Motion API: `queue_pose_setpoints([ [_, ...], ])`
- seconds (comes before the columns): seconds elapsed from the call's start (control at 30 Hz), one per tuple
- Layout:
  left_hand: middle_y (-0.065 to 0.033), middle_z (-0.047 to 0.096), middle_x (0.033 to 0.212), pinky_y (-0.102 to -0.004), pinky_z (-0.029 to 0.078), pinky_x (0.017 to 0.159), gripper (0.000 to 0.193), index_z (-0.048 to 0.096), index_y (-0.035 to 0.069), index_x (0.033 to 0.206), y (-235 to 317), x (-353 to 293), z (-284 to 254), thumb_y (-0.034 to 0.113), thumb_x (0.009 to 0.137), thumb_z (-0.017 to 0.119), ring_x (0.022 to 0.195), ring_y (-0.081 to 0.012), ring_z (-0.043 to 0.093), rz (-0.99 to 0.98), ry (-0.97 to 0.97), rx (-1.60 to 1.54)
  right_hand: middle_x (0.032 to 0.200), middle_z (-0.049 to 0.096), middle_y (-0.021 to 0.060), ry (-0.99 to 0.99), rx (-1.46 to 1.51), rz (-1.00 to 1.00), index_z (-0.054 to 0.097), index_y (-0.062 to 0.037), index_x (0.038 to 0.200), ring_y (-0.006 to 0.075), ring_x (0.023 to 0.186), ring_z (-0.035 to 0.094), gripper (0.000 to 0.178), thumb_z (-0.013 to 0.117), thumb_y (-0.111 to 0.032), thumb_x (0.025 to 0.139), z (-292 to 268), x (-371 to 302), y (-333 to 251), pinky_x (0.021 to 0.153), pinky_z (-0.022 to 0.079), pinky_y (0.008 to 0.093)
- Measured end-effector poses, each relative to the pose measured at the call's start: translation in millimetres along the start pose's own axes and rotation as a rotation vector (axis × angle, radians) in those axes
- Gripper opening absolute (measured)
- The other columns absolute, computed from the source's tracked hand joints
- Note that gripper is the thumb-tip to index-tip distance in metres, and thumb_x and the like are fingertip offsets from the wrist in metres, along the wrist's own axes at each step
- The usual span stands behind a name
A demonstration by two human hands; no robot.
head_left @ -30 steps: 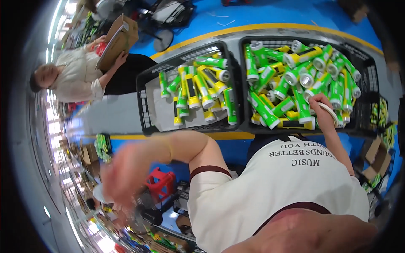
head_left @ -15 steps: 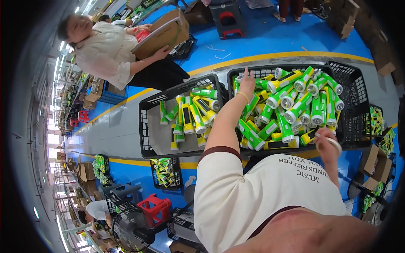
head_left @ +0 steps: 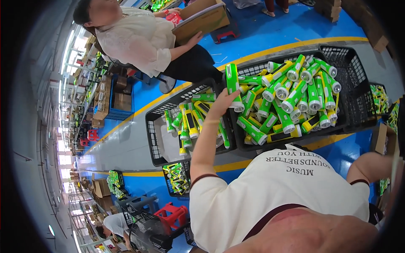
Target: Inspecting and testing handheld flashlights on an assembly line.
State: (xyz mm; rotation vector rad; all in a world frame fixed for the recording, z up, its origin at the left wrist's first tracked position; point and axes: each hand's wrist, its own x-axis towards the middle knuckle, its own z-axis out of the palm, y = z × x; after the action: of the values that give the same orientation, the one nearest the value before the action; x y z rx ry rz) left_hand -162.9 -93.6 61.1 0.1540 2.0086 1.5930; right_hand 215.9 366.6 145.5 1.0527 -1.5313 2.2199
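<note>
My left hand (head_left: 223,103) is closed round a green flashlight (head_left: 231,79), which stands upright above the seam between two black crates. Beneath and to its right, the right crate (head_left: 249,148) holds a heap of green and yellow flashlights (head_left: 295,99). In the left crate (head_left: 157,145), a smaller group of flashlights (head_left: 192,122) lies on a grey liner. My right arm (head_left: 366,165) reaches out to the right edge, where my right hand (head_left: 395,185) is blurred and dark; its fingers cannot be made out. A pale band shows near it.
A person (head_left: 135,40) stands beyond the left crate, carrying a cardboard box (head_left: 204,23). Another black crate (head_left: 344,63) adjoins the heap on the right. Behind me are a red stool (head_left: 175,216), a fan (head_left: 147,232) and a small crate of flashlights (head_left: 177,179).
My left hand, earlier reaching over the heap with fingers extended, now grips a flashlight and has moved left. My right hand has swung from the crate's near edge to the far right.
</note>
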Motion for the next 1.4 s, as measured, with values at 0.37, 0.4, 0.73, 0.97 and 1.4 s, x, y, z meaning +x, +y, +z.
queue_pose_setpoints([
  [0.37,-0.0098,0.049,0.109,-0.0300,0.045,0.081,0.054,0.027,0.007,0.123,34,-88,92,-0.001,0.077,0.054,0.094,-0.0187,0.055,0.332,-0.131,-0.741,0.073,0.050,0.0042,0.282,0.008,0.574,0.054,-0.0043,0.077,0.0114,0.062,0.048,0.009,0.057,-0.010,0.083,118,190,226,0.053,0.037,0.0220],
  [0.4,-0.0105,0.048,0.109,-0.0305,0.043,0.085,0.057,0.022,0.007,0.126,40,-94,92,-0.003,0.078,0.051,0.097,-0.0188,0.053,0.396,-0.179,-0.711,0.075,0.050,0.0038,0.280,0.021,0.574,0.053,-0.0039,0.077,0.0110,0.064,0.047,0.010,0.057,-0.011,0.084,122,195,228,0.056,0.037,0.0222],
  [0.73,-0.0124,0.035,0.126,-0.0339,0.034,0.096,0.075,-0.003,0.002,0.136,40,-113,101,0.000,0.079,0.047,0.117,-0.0207,0.038,0.686,-0.176,-0.411,0.073,0.047,0.0010,0.190,-0.340,0.588,0.052,-0.0031,0.076,0.0095,0.067,0.043,0.014,0.060,-0.014,0.081,134,208,221,0.058,0.034,0.0237],
  [0.97,-0.0111,0.038,0.124,-0.0340,0.033,0.096,0.060,0.013,0.006,0.136,38,-114,108,0.015,0.085,0.042,0.115,-0.0195,0.039,0.646,-0.016,-0.436,0.073,0.052,0.0056,0.078,-0.676,0.443,0.055,-0.0026,0.075,0.0178,0.066,0.049,0.014,0.062,-0.015,0.075,136,212,221,0.058,0.039,0.0278],
  [1.4,-0.0137,0.052,0.106,-0.0337,0.047,0.076,0.040,0.031,0.006,0.126,16,-108,104,0.009,0.088,0.044,0.088,-0.0199,0.055,0.493,-0.068,-0.600,0.072,0.051,-0.0020,0.516,-0.259,0.450,0.054,-0.0049,0.084,0.0053,0.066,0.049,0.015,0.057,-0.020,0.086,106,204,234,0.059,0.039,0.0196],
])
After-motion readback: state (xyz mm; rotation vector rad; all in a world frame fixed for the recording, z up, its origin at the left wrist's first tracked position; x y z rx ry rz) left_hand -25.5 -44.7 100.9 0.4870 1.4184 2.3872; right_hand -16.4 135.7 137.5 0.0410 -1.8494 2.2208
